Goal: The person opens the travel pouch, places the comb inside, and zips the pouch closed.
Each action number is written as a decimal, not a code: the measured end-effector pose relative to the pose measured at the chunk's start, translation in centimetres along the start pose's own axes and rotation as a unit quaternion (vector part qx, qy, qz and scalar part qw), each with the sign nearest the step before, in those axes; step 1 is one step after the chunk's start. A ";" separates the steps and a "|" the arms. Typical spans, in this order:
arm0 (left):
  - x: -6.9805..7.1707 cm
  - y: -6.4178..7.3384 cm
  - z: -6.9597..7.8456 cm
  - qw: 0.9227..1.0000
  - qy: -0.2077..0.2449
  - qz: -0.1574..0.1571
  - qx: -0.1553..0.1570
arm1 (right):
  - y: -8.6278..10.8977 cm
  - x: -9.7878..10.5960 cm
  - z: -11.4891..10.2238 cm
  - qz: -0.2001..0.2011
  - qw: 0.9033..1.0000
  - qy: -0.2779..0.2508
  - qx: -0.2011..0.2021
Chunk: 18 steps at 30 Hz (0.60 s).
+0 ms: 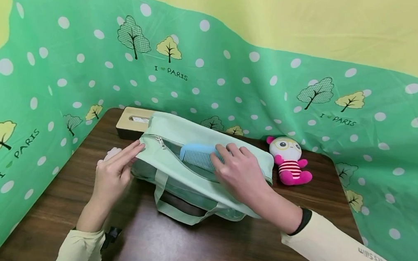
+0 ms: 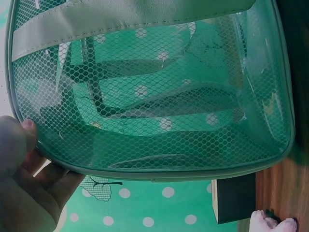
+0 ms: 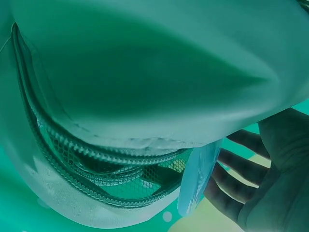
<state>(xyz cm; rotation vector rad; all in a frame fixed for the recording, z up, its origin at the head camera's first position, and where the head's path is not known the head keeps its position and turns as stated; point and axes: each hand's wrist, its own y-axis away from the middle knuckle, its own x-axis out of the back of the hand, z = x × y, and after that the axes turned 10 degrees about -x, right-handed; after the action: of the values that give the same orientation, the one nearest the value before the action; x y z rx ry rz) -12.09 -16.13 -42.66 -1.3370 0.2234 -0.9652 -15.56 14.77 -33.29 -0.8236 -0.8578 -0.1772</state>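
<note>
At the unzipped bag's mouth, blue comb

We've got a bare left grip and right grip. Left sleeve: pale cream, long, fabric creased near its wrist end. Right sleeve: same pale cream, smoother, close-fitting along the forearm. Dark printed lettering on its outer side, upside down in our head view; can't read it reliably. Black band round the right wrist, right at the sleeve's edge. Black angular piece by the left cuff; we can't make out its details, too dark.
</note>
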 end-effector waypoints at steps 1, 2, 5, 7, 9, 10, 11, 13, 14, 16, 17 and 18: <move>0.0 -0.1 0.0 1.000 -0.001 0.000 -0.004 | 0.0 -0.1 0.0 -0.002 1.000 -0.001 0.000; 0.0 -0.1 0.0 1.000 -0.001 0.000 -0.008 | -0.1 -0.1 0.0 -0.003 1.000 -0.003 0.000; 0.0 -0.3 0.1 1.000 0.004 -0.002 0.000 | -0.2 -0.2 0.1 -0.010 1.000 -0.005 0.000; 0.0 -0.3 0.1 1.000 0.005 -0.006 0.003 | -0.2 -0.2 0.1 -0.016 1.000 -0.009 -0.002; 0.0 -0.4 0.2 1.000 0.007 -0.007 0.008 | -0.3 -0.1 0.1 -0.022 1.000 -0.014 -0.003; 0.0 -0.4 0.2 1.000 0.007 -0.008 0.009 | -0.3 -0.1 0.1 -0.026 1.000 -0.017 -0.004; 0.1 -0.4 0.2 1.000 0.007 -0.009 0.009 | -0.3 -0.2 0.2 -0.031 0.999 -0.021 -0.005; 0.1 -0.4 0.2 1.000 0.006 -0.009 0.009 | -0.4 -0.2 0.2 -0.042 0.998 -0.034 -0.008; 0.1 -0.4 0.2 1.000 0.006 -0.009 0.009 | -0.4 -0.3 0.2 -0.048 0.998 -0.042 -0.011; 0.1 -0.3 0.1 1.000 0.004 -0.010 0.006 | -0.5 -0.4 0.3 -0.059 0.996 -0.064 -0.019; 0.1 -0.3 0.1 1.000 0.004 -0.009 0.005 | -0.6 -0.4 0.4 -0.065 0.995 -0.078 -0.025; 0.1 -0.3 0.1 1.000 0.003 -0.008 0.002 | -0.7 -0.4 0.4 -0.072 0.992 -0.094 -0.032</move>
<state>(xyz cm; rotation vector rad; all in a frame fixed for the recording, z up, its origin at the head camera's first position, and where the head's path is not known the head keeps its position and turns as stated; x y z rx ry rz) -12.15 -16.11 -42.36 -1.3351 0.2151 -0.9833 -16.39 14.51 -32.95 -0.8479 -1.0951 -0.2574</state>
